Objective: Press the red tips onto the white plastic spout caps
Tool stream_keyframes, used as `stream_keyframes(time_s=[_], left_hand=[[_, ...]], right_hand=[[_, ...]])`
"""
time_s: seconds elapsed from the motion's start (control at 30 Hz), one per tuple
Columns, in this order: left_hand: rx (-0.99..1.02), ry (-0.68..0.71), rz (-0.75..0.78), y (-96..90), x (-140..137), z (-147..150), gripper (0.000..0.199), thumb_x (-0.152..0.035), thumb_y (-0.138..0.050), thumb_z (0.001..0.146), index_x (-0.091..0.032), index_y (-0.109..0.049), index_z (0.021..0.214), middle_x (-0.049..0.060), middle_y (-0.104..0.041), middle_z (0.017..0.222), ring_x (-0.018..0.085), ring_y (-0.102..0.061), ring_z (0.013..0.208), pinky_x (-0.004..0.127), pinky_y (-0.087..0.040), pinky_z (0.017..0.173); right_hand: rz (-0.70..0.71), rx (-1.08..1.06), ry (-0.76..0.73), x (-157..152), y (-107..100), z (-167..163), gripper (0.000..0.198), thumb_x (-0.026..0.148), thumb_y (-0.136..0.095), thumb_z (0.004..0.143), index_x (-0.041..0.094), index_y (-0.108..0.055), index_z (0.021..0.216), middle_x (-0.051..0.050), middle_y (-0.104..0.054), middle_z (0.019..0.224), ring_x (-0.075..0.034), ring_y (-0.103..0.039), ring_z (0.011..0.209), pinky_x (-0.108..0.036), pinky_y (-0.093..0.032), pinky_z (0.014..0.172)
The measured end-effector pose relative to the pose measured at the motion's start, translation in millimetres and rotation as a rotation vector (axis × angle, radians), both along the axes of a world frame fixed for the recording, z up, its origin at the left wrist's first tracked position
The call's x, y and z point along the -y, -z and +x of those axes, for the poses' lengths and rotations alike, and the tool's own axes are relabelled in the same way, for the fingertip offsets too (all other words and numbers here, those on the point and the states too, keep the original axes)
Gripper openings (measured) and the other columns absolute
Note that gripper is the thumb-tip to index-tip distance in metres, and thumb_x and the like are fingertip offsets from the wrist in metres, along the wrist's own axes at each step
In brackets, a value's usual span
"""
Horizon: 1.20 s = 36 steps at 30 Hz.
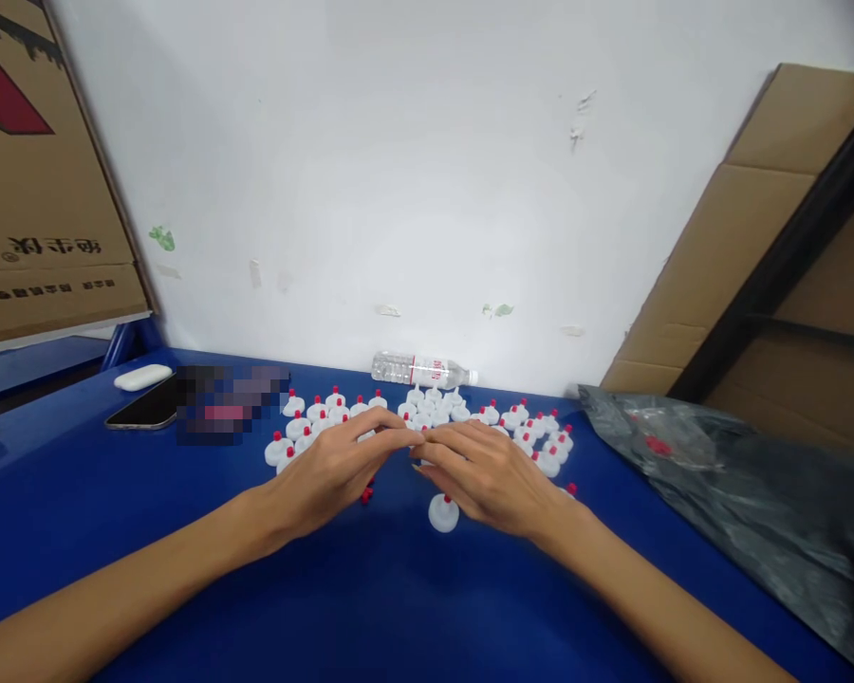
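My left hand [342, 465] and my right hand [488, 474] meet at the fingertips over the middle of the blue table. The fingers of both are bent and pressed together; what they pinch is hidden behind them, though a bit of white and red shows beside the tips. One white nozzle cap [443, 513] with a red tip lies apart, just below my right fingers. Small red tips [366, 495] lie under my left hand. Beyond the hands stand many white caps with red tips [530, 432], and a group of white caps without red tips [434, 403].
A clear plastic bottle [423, 369] lies along the wall. At left are a phone [142, 408], a white oval case [143, 378] and a cardboard box [49, 190]. A dark plastic bag [740, 512] covers the right side, with a clear bag [673, 441] holding red pieces on it.
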<state>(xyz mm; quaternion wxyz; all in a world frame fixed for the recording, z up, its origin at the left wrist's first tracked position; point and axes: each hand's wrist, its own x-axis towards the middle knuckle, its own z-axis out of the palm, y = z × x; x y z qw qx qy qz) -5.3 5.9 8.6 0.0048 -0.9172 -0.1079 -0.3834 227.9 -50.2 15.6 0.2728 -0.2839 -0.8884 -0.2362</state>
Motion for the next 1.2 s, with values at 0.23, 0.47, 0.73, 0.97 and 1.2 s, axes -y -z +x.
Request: stream_keyframes(time_s=[0.23, 0.47, 0.73, 0.97, 1.2], left_hand=[[-0.018, -0.017, 0.022, -1.2, -0.6, -0.3, 0.036, 0.000, -0.041, 0.098, -0.020, -0.057, 0.124, 0.008, -0.063, 0.104, 0.014, -0.064, 0.091, 0.023, -0.055, 0.075], [0.024, -0.014, -0.006, 0.0, -0.8, 1.3, 0.027, -0.009, -0.045, 0.102, -0.020, -0.060, 0.121, 0.007, -0.064, 0.104, 0.014, -0.064, 0.091, 0.024, -0.055, 0.076], [0.022, -0.067, -0.026, 5.0, -5.0, 2.3, 0.025, -0.015, -0.049, 0.103, -0.020, -0.058, 0.126, 0.008, -0.065, 0.113, 0.018, -0.064, 0.103, 0.031, -0.055, 0.089], [-0.029, -0.026, -0.181, 2.5, 8.6, 4.3, 0.023, -0.017, -0.038, 0.105, -0.015, -0.061, 0.101, 0.007, -0.062, 0.093, 0.018, -0.056, 0.084, 0.031, -0.048, 0.076], [-0.054, -0.057, -0.293, -2.4, 9.8, 6.8, 0.027, -0.020, -0.035, 0.106, -0.016, -0.058, 0.093, 0.004, -0.056, 0.086, 0.017, -0.050, 0.078, 0.031, -0.042, 0.072]], right_hand=[[0.035, -0.118, -0.024, 2.1, -0.6, 1.2, 0.017, 0.015, -0.055, 0.097, 0.018, -0.058, 0.113, -0.013, -0.071, 0.113, -0.022, -0.068, 0.106, -0.037, -0.059, 0.089], [-0.010, -0.192, -0.040, 2.8, 0.9, 3.4, 0.016, 0.017, -0.057, 0.097, 0.020, -0.057, 0.113, -0.012, -0.070, 0.116, -0.021, -0.068, 0.107, -0.037, -0.059, 0.090], [-0.068, -0.342, -0.104, 2.2, 9.8, 1.8, 0.018, 0.010, -0.060, 0.094, 0.022, -0.057, 0.108, -0.010, -0.069, 0.119, -0.018, -0.067, 0.109, -0.034, -0.059, 0.092], [-0.064, -0.359, -0.141, 6.5, 13.3, -2.8, 0.016, 0.006, -0.057, 0.093, 0.022, -0.056, 0.095, -0.012, -0.069, 0.121, -0.018, -0.069, 0.107, -0.032, -0.061, 0.087], [0.042, -0.248, -0.097, 6.5, 1.6, -5.7, 0.009, 0.011, -0.056, 0.095, 0.018, -0.060, 0.095, -0.014, -0.069, 0.114, -0.019, -0.069, 0.101, -0.032, -0.059, 0.085]])
